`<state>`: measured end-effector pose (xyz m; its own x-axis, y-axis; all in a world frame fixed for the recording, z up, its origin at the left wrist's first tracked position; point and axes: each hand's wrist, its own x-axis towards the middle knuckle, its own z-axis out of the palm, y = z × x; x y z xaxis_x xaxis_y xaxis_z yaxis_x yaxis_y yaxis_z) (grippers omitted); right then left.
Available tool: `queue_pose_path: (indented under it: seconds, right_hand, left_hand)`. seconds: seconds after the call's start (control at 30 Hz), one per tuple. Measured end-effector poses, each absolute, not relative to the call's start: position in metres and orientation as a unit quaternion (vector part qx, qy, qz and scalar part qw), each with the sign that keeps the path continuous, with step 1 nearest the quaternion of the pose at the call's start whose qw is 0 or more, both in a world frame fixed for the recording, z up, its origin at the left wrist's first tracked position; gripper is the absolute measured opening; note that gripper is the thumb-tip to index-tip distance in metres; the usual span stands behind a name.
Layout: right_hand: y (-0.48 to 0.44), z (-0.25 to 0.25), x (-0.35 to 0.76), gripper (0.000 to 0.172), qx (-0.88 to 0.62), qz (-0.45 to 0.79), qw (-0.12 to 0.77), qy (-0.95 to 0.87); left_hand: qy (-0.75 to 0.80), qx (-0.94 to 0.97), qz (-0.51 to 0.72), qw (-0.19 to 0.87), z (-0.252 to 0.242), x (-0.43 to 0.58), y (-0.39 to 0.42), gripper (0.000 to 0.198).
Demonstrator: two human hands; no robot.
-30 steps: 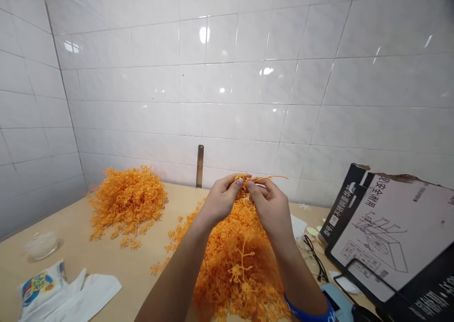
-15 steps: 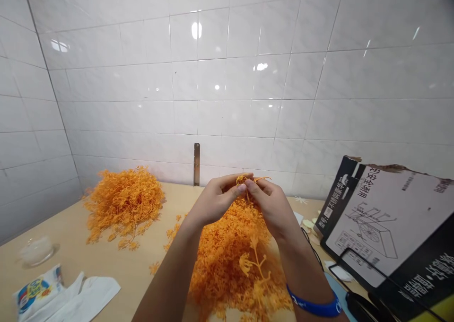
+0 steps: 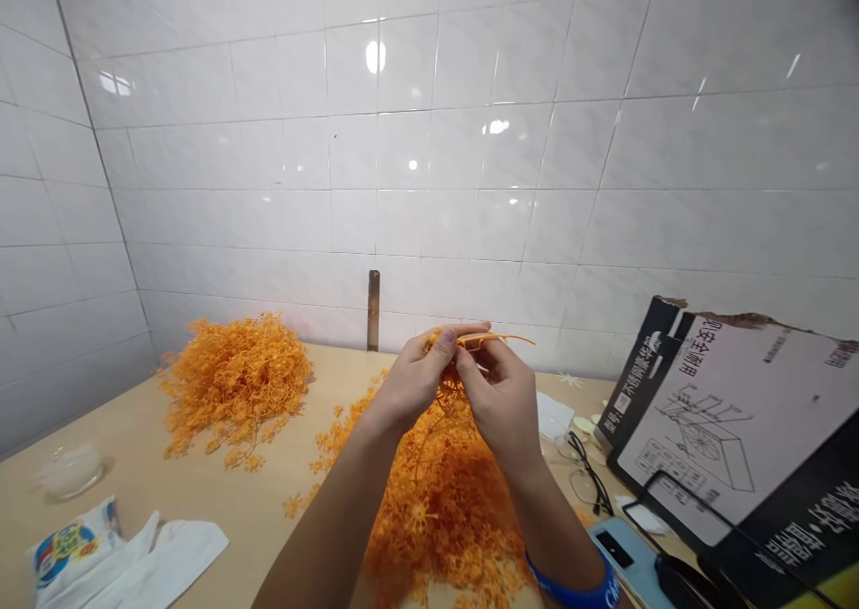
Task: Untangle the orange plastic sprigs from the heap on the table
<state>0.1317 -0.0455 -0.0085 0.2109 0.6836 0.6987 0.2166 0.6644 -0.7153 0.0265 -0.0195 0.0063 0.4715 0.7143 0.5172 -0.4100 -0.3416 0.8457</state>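
Note:
Both my hands are together above a large heap of orange plastic flower sprigs (image 3: 443,511). Between the fingertips of my left hand (image 3: 420,372) is an orange plastic flower sprig (image 3: 510,337), its thin stem jutting out to the right. My right hand (image 3: 500,390) pinches the same sprig, thumb close to the left thumb. The fingers partly cover the held piece, and strands hang below them. A blue wristband (image 3: 581,591) circles my right wrist. Farther left on the table lies a second heap of orange sprigs (image 3: 238,385).
A torn printed cardboard box (image 3: 704,421) stands at right, with glasses (image 3: 587,475) and a light-blue phone (image 3: 624,555) near it. At left are a clear cup (image 3: 72,470), a tissue pack (image 3: 73,542) and white tissue (image 3: 178,555). A tiled wall (image 3: 456,224) backs the table.
Both hands have shifted slightly, and the right forearm has moved left, uncovering the glasses and phone. The stem now sticks out farther right. A sprig hanging below the right hand is no longer seen there.

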Motion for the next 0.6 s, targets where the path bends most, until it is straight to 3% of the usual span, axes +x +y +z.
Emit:
queue_pose_path:
  seconds: [0.23, 0.43, 0.6]
  right_hand:
    - [-0.044, -0.007, 0.137, 0.044, -0.382, 0.229, 0.624, -0.642]
    - [-0.043, -0.005, 0.145, 0.045, -0.341, 0.214, 0.627, -0.667]
    - [-0.045, -0.01, 0.148, 0.045, -0.254, 0.287, 0.671, -0.634]
  left_hand:
    - [0.109, 0.624, 0.56, 0.534, 0.009, 0.024, -0.027, 0.037]
    - [0.093, 0.507, 0.564, 0.645, 0.01, 0.03, -0.025, 0.034]
    - [0.113, 0.35, 0.59, 0.719, 0.016, 0.023, -0.014, 0.036]
